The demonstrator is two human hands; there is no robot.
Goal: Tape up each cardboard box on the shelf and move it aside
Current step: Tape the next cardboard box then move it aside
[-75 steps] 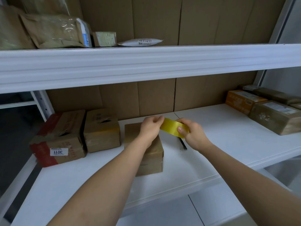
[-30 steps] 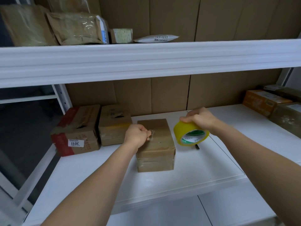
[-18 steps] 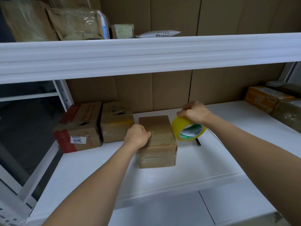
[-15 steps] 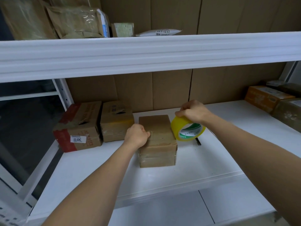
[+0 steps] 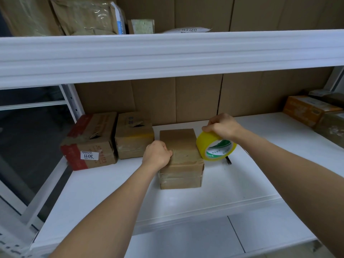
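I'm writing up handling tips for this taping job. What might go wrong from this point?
1. The left hand pins the tape end with a curled fist at the middle box's left edge; if it slips, the strip may lift or wrinkle.
2. The right hand holds the yellow tape roll at the box's right edge; a hard pull could drag this small box across the white shelf.
3. A dark tool lies just beyond the roll and might get knocked.

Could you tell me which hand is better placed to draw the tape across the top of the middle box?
Right hand: it grips the yellow tape roll beside the box; the left hand pins the tape end.
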